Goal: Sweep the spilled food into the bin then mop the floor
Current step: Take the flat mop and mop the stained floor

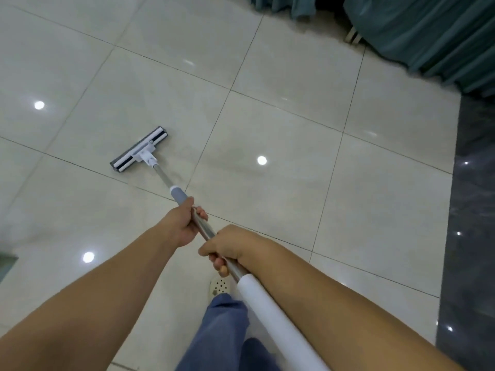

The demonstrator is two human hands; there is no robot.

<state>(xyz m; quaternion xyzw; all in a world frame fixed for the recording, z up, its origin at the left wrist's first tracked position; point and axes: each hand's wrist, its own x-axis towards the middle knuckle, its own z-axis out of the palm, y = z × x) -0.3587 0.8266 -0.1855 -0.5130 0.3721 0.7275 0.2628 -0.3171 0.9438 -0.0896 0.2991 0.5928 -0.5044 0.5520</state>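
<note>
A mop with a flat grey and white head (139,149) lies on the glossy cream tiled floor (267,116), left of centre. Its metal pole runs back toward me and ends in a white grip (265,311). My left hand (184,223) grips the pole just below the grey collar (179,195). My right hand (227,247) grips the pole lower down, just above the white grip. No spilled food and no bin are in view.
Teal fabric drapes (428,36) hang at the top right over a pale furniture leg (353,36). A dark marble strip (471,210) borders the tiles on the right. My foot in a perforated white shoe (219,286) and blue trouser leg (225,338) are below the hands.
</note>
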